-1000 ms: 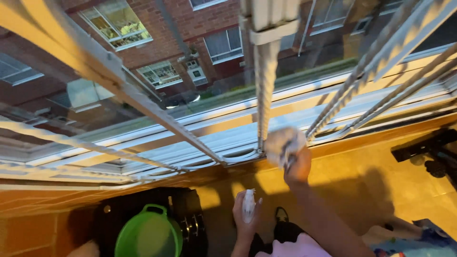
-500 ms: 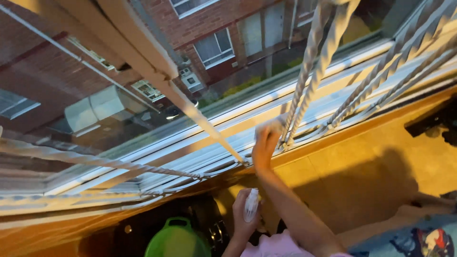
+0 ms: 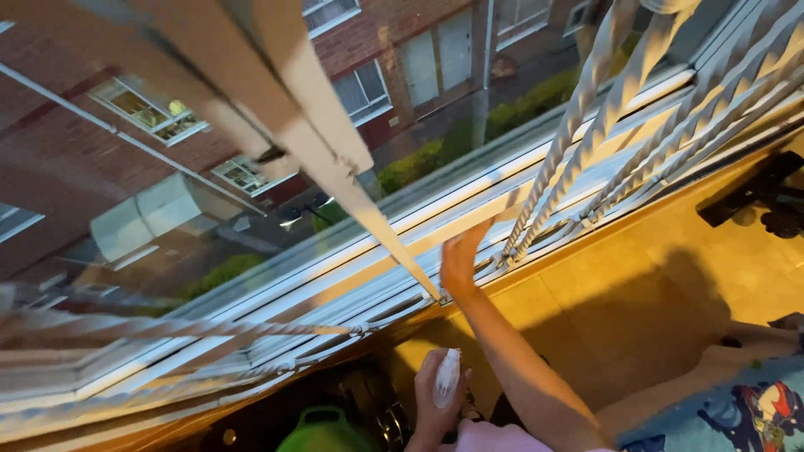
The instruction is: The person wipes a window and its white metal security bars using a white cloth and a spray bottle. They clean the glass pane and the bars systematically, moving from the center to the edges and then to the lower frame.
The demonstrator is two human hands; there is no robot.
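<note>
**Right hand raised at the window rails, left hand gripping a small white bottle**

The right hand [image 3: 461, 259] is lifted at the end of an outstretched arm, fingers extended upward and pressed toward the white window frame [image 3: 469, 209], just left of the foot of a pair of twisted white bars [image 3: 578, 142]. Its palm faces away from the camera, so whether it is flat open or pinching something against the frame cannot be told.

The left hand [image 3: 435, 393] sits lower and nearer the body, curled closed around a small white bottle [image 3: 446, 378], which stands roughly upright in the fist with its top poking above the fingers. The bottle is well below the right hand, beside that arm's forearm, and apart from the frame.

More twisted bars [image 3: 712, 92] fan out to the right, and another set [image 3: 167, 331] runs off to the left along the sill. A thick white bar [image 3: 335, 159] slants across the glass. Below the left hand lies a green tub [image 3: 322, 423], partly cut off. A yellow-lit wall [image 3: 636, 276] drops beneath the sill, and patterned blue fabric [image 3: 737, 414] shows at lower right. Through the glass stands a brick building [image 3: 92, 142] with lit windows.
</note>
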